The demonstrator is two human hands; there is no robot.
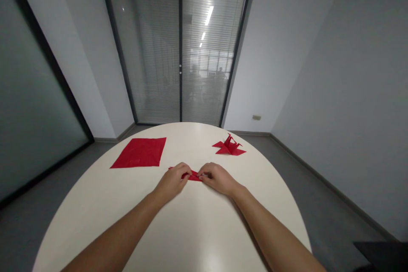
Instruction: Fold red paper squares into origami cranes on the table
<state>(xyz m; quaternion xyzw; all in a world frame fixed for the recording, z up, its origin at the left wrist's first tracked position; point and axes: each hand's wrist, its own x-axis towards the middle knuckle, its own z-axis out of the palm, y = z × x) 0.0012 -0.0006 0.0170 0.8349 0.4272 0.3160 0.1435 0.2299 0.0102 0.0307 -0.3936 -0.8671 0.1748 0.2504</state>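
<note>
Between my two hands lies a small piece of folded red paper (pixel 195 177), low on the table top. My left hand (pixel 176 179) has its fingers curled over the paper's left part, with one tip of the paper showing behind the knuckles. From the right, my right hand (pixel 218 177) pinches the other end between thumb and fingers. Both hands hide much of the paper, so its full shape cannot be made out. Beyond my right hand stand red origami cranes (pixel 229 146), their wings spread. Left of my hands a flat sheet of red paper (pixel 140 153) is spread out.
The round white table (pixel 194 221) fills the lower middle. Behind it are a glass partition with blinds (pixel 156 72) and a wall with a socket (pixel 256 117). A dark object (pixel 382 255) shows at the bottom right corner.
</note>
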